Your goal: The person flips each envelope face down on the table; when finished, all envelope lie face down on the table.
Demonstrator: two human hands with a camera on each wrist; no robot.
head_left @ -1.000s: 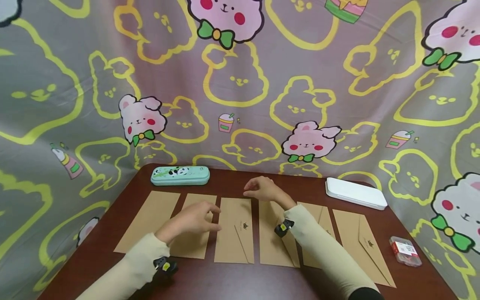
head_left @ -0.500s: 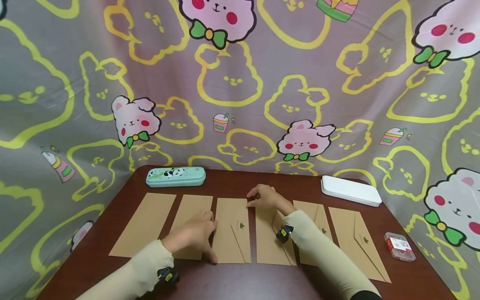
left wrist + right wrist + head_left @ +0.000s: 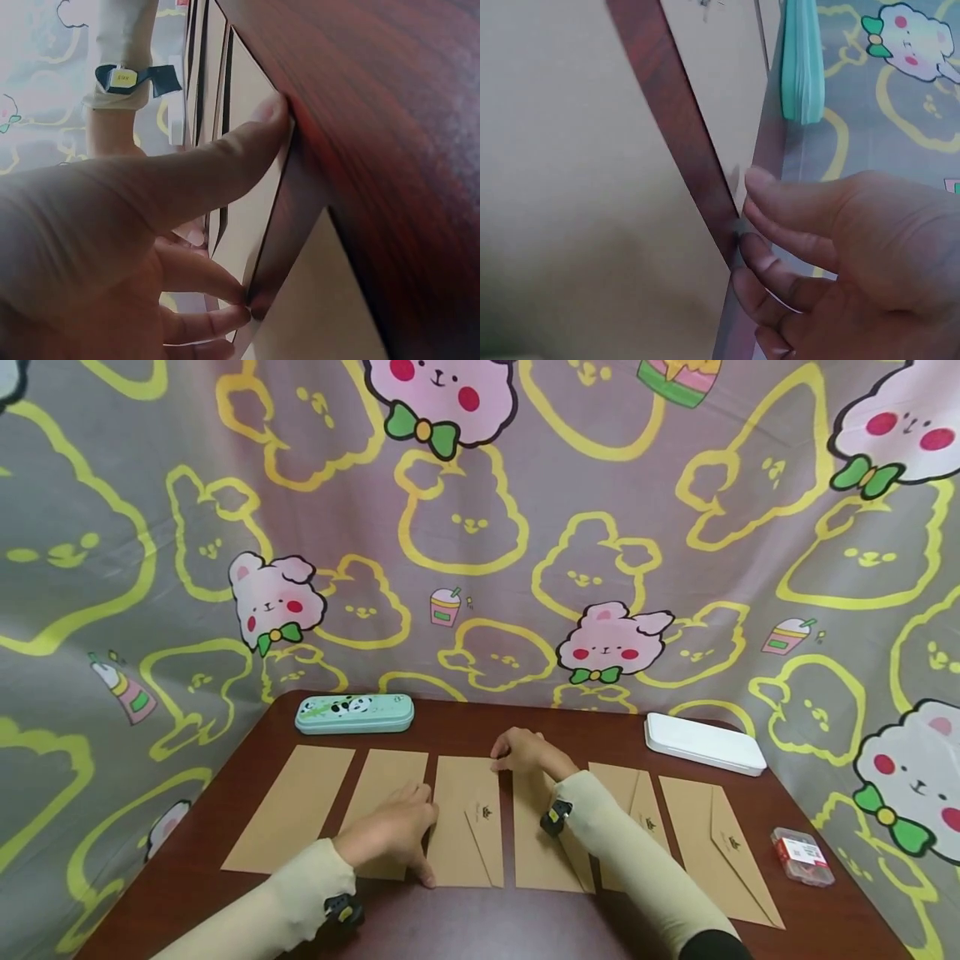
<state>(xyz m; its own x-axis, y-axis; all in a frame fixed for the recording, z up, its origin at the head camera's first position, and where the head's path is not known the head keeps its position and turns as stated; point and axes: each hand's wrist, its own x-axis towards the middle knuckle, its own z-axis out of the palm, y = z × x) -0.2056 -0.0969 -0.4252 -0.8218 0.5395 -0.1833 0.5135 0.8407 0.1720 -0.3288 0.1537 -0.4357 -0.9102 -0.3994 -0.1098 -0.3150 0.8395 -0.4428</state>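
The middle kraft-paper envelope (image 3: 467,822), third from the left, lies flat and lengthwise on the tabletop, its printed crown just off centre toward three o'clock and its slanting flap edge running down to five. At eight o'clock the left hand (image 3: 393,827) spans its side with fingers loosely extended, thumb on the near corner and fingertips along the long edge, touching rather than clasping. At one o'clock the right hand (image 3: 523,752) has thumb and fingertips bent about the far corner; whether they pinch the paper I cannot tell. A narrow strip of dark wood runs down each long edge of this envelope. Beyond those strips, the second envelope (image 3: 392,768) lies at nine o'clock, partly under the left hand, and the fourth envelope (image 3: 536,843) at three, crossed by the cream sleeve (image 3: 626,852) of the right arm. A broader band of reddish-brown tabletop (image 3: 480,927), smooth and faintly shiny, opens toward six o'clock. Farther out, a rounded mint panda pencil case (image 3: 355,714) sits between ten and eleven, a slim white case (image 3: 705,744) between two and three, and a small clear plastic box (image 3: 802,857) just past three. Soft cartoon-printed fabric (image 3: 480,552) hangs at twelve.
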